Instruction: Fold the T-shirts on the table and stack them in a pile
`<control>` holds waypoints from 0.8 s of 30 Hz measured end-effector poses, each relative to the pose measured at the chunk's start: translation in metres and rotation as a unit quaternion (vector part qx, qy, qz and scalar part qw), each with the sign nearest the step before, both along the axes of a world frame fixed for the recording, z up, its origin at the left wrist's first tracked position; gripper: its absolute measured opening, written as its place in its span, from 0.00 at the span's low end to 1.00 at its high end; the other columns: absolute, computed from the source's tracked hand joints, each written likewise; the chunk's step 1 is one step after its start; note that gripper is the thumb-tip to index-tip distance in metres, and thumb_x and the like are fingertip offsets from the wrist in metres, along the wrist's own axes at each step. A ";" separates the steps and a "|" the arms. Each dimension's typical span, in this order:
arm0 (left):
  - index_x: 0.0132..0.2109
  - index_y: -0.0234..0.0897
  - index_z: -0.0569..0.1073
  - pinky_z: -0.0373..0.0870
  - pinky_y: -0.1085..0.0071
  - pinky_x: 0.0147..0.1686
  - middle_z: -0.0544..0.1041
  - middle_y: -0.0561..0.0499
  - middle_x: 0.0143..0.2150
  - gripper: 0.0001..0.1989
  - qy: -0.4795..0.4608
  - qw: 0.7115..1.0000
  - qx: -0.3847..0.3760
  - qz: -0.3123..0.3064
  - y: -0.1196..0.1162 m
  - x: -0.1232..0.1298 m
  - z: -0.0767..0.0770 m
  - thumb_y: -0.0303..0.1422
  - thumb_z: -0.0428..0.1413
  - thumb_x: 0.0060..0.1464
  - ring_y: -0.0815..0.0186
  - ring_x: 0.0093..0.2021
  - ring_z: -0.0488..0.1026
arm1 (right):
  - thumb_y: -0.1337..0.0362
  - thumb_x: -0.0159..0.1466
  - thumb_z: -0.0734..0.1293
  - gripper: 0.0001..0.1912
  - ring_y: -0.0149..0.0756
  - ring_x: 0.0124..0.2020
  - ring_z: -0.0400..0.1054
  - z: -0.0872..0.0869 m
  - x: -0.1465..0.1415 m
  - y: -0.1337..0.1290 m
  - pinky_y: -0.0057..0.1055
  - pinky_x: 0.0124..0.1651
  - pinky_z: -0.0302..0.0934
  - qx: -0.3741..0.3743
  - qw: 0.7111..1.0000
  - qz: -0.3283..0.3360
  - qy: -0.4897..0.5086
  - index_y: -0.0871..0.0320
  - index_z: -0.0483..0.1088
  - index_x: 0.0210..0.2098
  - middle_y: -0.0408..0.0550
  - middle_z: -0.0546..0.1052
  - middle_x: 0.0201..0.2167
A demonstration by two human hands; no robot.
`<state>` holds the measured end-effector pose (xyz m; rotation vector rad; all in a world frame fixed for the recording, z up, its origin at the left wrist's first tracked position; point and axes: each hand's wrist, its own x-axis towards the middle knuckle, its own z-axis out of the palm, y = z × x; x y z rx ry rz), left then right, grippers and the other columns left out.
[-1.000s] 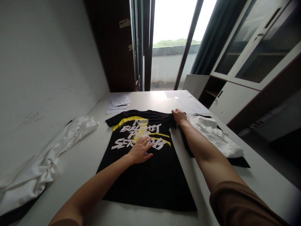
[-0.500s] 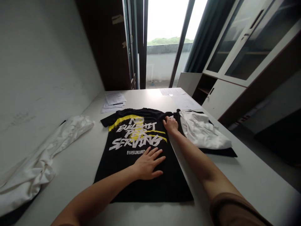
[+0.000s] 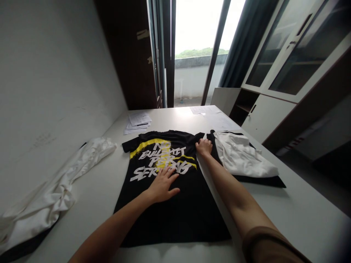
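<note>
A black T-shirt with white lettering and yellow brush strokes lies spread on the white table, collar toward the window. My left hand rests flat on its printed front, fingers spread, covering part of the lettering. At the shirt's right sleeve is my right hand, its fingers curled over the cuff edge; the fingertips are partly hidden. Just right of that hand lies a folded white garment on top of black cloth.
A crumpled white garment with black cloth under it lies along the left wall. Loose papers sit at the table's back left, more sheets at the back right. A white cabinet stands beyond the table's right edge.
My left hand has slid up and left across the shirt, onto the lower lettering. My right hand has shifted slightly outward at the sleeve, its fingers more curled. The view has moved slightly.
</note>
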<state>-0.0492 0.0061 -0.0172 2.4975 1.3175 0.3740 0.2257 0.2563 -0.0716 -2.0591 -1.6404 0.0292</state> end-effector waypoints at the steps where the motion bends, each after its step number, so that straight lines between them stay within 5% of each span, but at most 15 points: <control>1: 0.71 0.46 0.63 0.43 0.40 0.72 0.54 0.43 0.76 0.36 0.010 0.999 -0.007 -0.033 -0.004 0.004 -0.001 0.51 0.57 0.60 0.46 0.76 0.46 | 0.57 0.66 0.64 0.12 0.54 0.53 0.65 0.000 0.001 0.001 0.48 0.56 0.59 0.002 1.000 0.008 0.024 0.59 0.73 0.41 0.63 0.74 0.48; 8: 0.75 0.43 0.52 0.40 0.41 0.71 0.48 0.41 0.77 0.43 0.029 0.978 -0.018 -0.206 -0.066 0.052 0.011 0.60 0.49 0.62 0.45 0.76 0.42 | 0.53 0.63 0.64 0.12 0.40 0.34 0.67 0.007 0.016 0.002 0.32 0.42 0.62 0.087 0.950 0.033 0.298 0.55 0.67 0.29 0.46 0.74 0.28; 11: 0.71 0.39 0.60 0.45 0.43 0.71 0.56 0.39 0.75 0.41 0.032 0.976 0.000 -0.213 -0.082 0.065 0.013 0.60 0.51 0.61 0.45 0.74 0.50 | 0.48 0.60 0.67 0.17 0.36 0.31 0.64 0.009 0.015 0.000 0.30 0.37 0.60 0.120 0.916 0.039 0.381 0.55 0.64 0.27 0.42 0.69 0.24; 16: 0.49 0.39 0.73 0.65 0.58 0.60 0.73 0.43 0.57 0.10 0.049 0.969 0.038 -0.238 -0.085 0.075 0.004 0.37 0.54 0.65 0.55 0.58 0.69 | 0.46 0.57 0.68 0.20 0.33 0.26 0.58 0.010 0.008 -0.004 0.28 0.30 0.56 0.127 0.871 0.047 0.472 0.54 0.61 0.27 0.38 0.62 0.21; 21: 0.47 0.40 0.73 0.67 0.66 0.55 0.76 0.48 0.54 0.08 -0.060 0.950 -0.040 -0.302 -0.081 0.075 0.013 0.39 0.54 0.66 0.63 0.52 0.73 | 0.47 0.54 0.68 0.18 0.30 0.23 0.53 0.004 0.008 0.000 0.27 0.26 0.50 0.123 0.840 0.070 0.524 0.54 0.60 0.27 0.36 0.59 0.21; 24: 0.51 0.42 0.73 0.65 0.66 0.60 0.75 0.47 0.57 0.11 -0.127 0.952 -0.072 -0.267 -0.065 0.063 0.023 0.39 0.55 0.66 0.62 0.57 0.72 | 0.47 0.53 0.68 0.19 0.29 0.23 0.53 0.004 0.008 0.000 0.27 0.27 0.51 0.136 0.828 0.085 0.537 0.54 0.60 0.27 0.35 0.58 0.21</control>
